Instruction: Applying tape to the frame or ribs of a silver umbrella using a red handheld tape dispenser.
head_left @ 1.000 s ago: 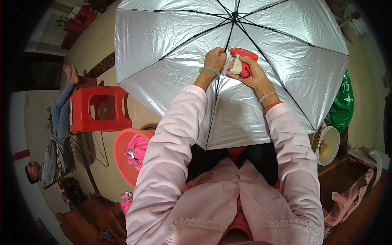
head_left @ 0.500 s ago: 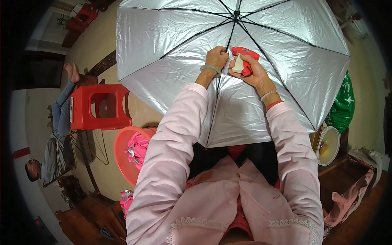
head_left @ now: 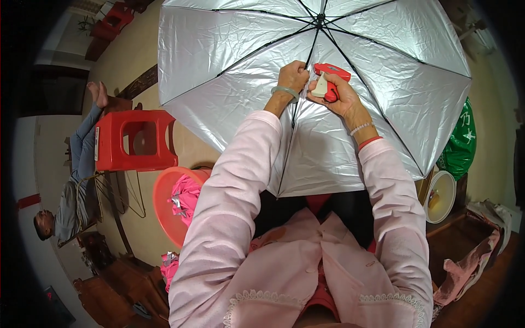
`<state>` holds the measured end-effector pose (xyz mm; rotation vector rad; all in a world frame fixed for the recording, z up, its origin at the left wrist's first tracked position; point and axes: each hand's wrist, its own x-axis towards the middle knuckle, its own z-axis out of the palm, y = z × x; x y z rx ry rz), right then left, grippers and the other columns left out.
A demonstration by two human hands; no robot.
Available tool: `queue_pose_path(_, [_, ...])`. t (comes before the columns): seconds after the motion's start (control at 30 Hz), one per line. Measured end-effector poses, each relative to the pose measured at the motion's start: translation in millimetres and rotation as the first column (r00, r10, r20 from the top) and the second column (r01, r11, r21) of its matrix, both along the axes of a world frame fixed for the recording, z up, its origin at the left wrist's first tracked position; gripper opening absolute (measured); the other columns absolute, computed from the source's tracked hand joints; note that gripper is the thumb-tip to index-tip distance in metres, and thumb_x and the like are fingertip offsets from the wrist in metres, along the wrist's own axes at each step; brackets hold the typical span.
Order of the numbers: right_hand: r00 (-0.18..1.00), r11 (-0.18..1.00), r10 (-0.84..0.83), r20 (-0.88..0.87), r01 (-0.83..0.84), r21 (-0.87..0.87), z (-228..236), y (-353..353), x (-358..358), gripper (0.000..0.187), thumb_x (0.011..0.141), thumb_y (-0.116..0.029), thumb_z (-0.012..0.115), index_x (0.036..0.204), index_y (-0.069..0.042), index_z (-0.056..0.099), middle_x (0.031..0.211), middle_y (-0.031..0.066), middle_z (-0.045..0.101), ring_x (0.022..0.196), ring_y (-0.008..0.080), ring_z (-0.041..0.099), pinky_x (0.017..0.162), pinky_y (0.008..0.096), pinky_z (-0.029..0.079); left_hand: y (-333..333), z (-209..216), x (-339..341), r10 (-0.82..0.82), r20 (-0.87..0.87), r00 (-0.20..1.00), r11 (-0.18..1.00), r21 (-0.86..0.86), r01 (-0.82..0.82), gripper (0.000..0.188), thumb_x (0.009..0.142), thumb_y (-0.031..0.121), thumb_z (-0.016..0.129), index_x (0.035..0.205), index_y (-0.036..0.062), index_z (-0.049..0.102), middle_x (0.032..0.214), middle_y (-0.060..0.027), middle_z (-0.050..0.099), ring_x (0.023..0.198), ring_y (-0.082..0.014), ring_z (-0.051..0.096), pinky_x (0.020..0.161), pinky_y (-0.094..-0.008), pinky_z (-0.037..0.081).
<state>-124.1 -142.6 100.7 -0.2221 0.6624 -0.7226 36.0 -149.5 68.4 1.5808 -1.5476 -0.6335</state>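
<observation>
An opened umbrella (head_left: pixel 219 104) spreads in front of me, its silver inner side and black ribs facing me. My left hand (head_left: pixel 293 77) is closed at one dark rib, pinching the rib and the cloth beside it; the fingertips are partly hidden. Just to its right, my right hand (head_left: pixel 342 98) grips a red and cream tagging gun (head_left: pixel 332 71) by its handle. The gun's nose points toward my left hand, close to the rib. The ribs meet at the black hub (head_left: pixel 320 22) above both hands.
On the left stand a red plastic stool (head_left: pixel 136 141) and a pink tub (head_left: pixel 164 210) holding bright pink cloth. A person (head_left: pixel 76 188) reclines on a chair beyond them. A green bag (head_left: pixel 459 145) and a white bucket (head_left: pixel 441 197) are at the right.
The umbrella has shifted slightly to the right in view, and both hands with it. My grip on the rib and on the tagging gun looks the same.
</observation>
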Motion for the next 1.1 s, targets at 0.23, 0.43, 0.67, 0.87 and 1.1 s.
queue_pose_path(0.23, [0.998, 0.998, -0.05, -0.023, 0.051, 0.046, 7, 3, 2, 0.028, 0.082, -0.013, 0.046, 0.106, 0.001, 0.041, 0.087, 0.0217, 0.056, 0.08, 0.0339, 0.058, 0.076, 0.0513, 0.047, 1, 2, -2, 0.032, -0.069, 0.997, 0.999, 0.005, -0.032, 0.024, 0.065, 0.015, 0.052, 0.081, -0.0003, 0.06, 0.066, -0.0152, 0.06, 0.062, -0.0266, 0.059, 0.061, -0.0323, 0.047])
queue_pose_path(0.43, [0.999, 0.998, -0.046, 0.025, 0.045, 0.054, 5, 2, 0, 0.028, 0.082, -0.012, 0.048, 0.107, 0.0, 0.042, 0.088, 0.0211, 0.056, 0.081, 0.0342, 0.058, 0.077, 0.0512, 0.046, 3, 5, -2, 0.032, -0.062, 0.998, 0.999, -0.012, -0.033, 0.023, 0.066, 0.015, 0.052, 0.081, -0.0008, 0.06, 0.066, -0.0149, 0.06, 0.06, -0.0251, 0.059, 0.06, -0.0317, 0.047])
queue_pose_path(0.67, [0.996, 0.999, -0.034, 0.077, 0.032, 0.029, 1, 0, -3, 0.028, 0.081, -0.012, 0.05, 0.107, -0.001, 0.043, 0.087, 0.0203, 0.057, 0.081, 0.0337, 0.058, 0.078, 0.0501, 0.046, 4, 7, -2, 0.027, -0.15, 0.988, 0.996, 0.086, -0.014, 0.023, 0.067, 0.015, 0.053, 0.083, -0.0006, 0.06, 0.066, -0.0142, 0.06, 0.059, -0.0233, 0.06, 0.058, -0.0313, 0.047])
queue_pose_path(0.87, [0.996, 1.0, -0.012, 0.089, 0.01, 0.018, 0, -1, -2, 0.03, 0.081, -0.011, 0.051, 0.107, 0.0, 0.043, 0.087, 0.0195, 0.057, 0.08, 0.0326, 0.058, 0.077, 0.0489, 0.047, 2, 2, 0, 0.0, -0.099, 0.995, 0.999, 0.037, 0.004, 0.024, 0.067, 0.016, 0.053, 0.083, -0.0005, 0.06, 0.068, -0.0148, 0.06, 0.06, -0.0239, 0.06, 0.059, -0.0314, 0.047])
queue_pose_path(1.1, [0.996, 1.0, 0.005, 0.085, -0.006, 0.011, -4, -3, -2, 0.031, 0.08, -0.012, 0.051, 0.107, 0.001, 0.043, 0.087, 0.0185, 0.057, 0.079, 0.0317, 0.059, 0.076, 0.0483, 0.048, 2, 2, 0, -0.031, -0.071, 0.997, 0.999, 0.028, 0.033, 0.024, 0.068, 0.016, 0.053, 0.083, -0.0001, 0.061, 0.07, -0.0161, 0.06, 0.063, -0.0253, 0.06, 0.06, -0.032, 0.047])
